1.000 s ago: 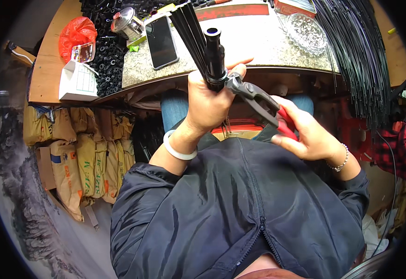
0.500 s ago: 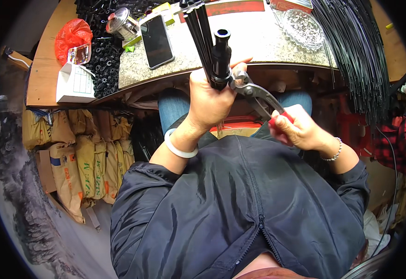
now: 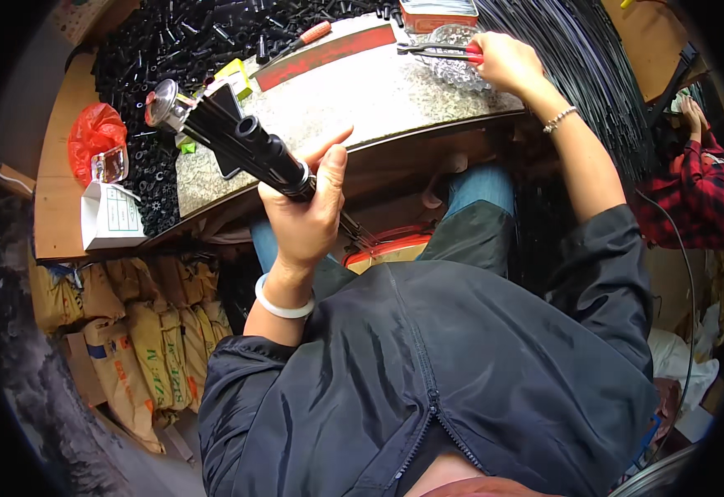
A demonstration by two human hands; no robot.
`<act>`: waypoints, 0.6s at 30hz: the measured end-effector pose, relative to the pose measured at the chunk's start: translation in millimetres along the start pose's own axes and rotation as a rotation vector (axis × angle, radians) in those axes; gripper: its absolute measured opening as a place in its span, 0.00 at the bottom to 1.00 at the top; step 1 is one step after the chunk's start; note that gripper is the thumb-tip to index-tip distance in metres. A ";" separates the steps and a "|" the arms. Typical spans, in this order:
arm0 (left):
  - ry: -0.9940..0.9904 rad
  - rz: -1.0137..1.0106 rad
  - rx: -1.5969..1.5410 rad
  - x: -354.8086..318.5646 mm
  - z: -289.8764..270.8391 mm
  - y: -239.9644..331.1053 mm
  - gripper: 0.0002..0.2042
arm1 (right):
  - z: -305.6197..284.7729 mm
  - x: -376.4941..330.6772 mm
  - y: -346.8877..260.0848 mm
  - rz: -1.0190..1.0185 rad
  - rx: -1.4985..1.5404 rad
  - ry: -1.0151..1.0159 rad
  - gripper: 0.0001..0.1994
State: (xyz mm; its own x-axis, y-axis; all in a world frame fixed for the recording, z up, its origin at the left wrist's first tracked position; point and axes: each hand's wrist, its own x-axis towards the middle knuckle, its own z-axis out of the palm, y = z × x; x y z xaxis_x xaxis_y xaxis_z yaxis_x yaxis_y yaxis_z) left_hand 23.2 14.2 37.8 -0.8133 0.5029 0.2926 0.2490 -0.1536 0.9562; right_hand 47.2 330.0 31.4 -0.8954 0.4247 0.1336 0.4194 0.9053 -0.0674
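Head view: left hand [image 3: 308, 217] near table edge [image 3: 412, 132], pliers [image 3: 418, 50] well apart

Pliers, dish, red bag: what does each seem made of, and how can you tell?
Pliers: probably steel, from the dark metallic sheen; red grips perhaps plastic, being evenly coloured. Dish: clear, glossy glass or hard plastic, by its glints. Red bag: likely thin plastic film, shiny and crinkled.

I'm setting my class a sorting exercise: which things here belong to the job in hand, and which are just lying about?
Apparently in the job:
black tube and rods, in the left hand
pliers, in the right hand
glass dish, by the pliers

Apparently just lying about:
red bag
white box
jar
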 end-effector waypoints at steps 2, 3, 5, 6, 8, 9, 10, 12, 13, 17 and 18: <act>0.001 -0.004 -0.007 -2.6 -0.6 0.4 0.11 | 1.1 10.3 -12.2 0.003 -0.022 -0.108 0.10; 0.003 0.022 0.024 -2.6 -1.6 -2.5 0.11 | 7.2 15.7 -12.0 -0.006 -0.027 -0.112 0.11; -0.006 0.037 0.034 -0.4 -0.3 -0.8 0.11 | 11.8 18.0 -13.6 0.009 -0.015 -0.105 0.12; -0.003 0.019 0.007 0.1 0.8 0.7 0.11 | 13.9 19.2 -13.8 0.040 -0.013 -0.095 0.12; -0.013 0.046 0.036 1.0 -0.9 3.9 0.10 | 9.4 15.0 -14.8 0.074 -0.036 -0.080 0.15; -0.007 0.043 0.029 0.2 -2.2 4.3 0.10 | 9.9 14.7 -14.0 0.088 -0.019 -0.049 0.15; -0.004 0.040 0.018 -0.1 -2.5 4.5 0.10 | 9.1 14.1 -11.8 0.106 -0.003 -0.017 0.15; 0.003 0.041 0.020 -0.3 -3.4 4.6 0.10 | 3.0 12.4 -7.1 0.139 0.057 -0.010 0.15; 0.001 0.042 0.027 0.8 -2.7 4.4 0.10 | 4.1 11.5 -3.0 0.146 0.073 0.051 0.15; 0.002 0.040 0.044 2.2 -0.3 2.9 0.10 | 1.1 -8.9 -7.9 -0.111 0.361 0.437 0.11; -0.002 0.050 0.056 2.9 1.3 1.9 0.11 | -1.4 -18.6 -17.5 -0.215 0.502 0.523 0.10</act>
State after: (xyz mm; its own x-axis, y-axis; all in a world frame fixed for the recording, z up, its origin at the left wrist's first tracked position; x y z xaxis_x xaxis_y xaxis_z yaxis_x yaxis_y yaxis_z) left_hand 22.0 16.5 40.4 -0.7982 0.4971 0.3403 0.3186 -0.1312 0.9388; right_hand 56.7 306.2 31.5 -0.7093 0.2992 0.6382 0.0128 0.9107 -0.4128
